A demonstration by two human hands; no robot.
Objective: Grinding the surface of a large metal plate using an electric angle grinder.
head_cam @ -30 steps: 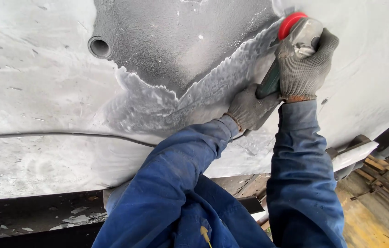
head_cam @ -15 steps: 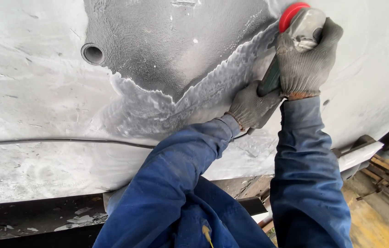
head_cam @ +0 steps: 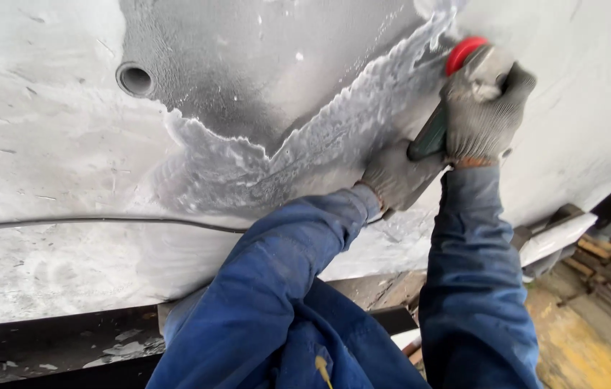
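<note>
Grey-gloved right hand (head_cam: 484,108) wraps fully around the angle grinder (head_cam: 464,86) head, left hand (head_cam: 399,176) clenches its green handle below, steadying the red disc against the white-coated metal panel (head_cam: 67,144).

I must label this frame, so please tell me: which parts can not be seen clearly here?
Head view only:
- Green-handled tool: body hidden under right hand and left hand.
- Red disc: mostly behind the right hand.
- White panel: cut off by the frame edges.

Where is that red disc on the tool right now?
In the head view, the red disc sits upper right, pressed against the white panel at the edge of the bare grey patch, just above the gloved right hand.
</note>
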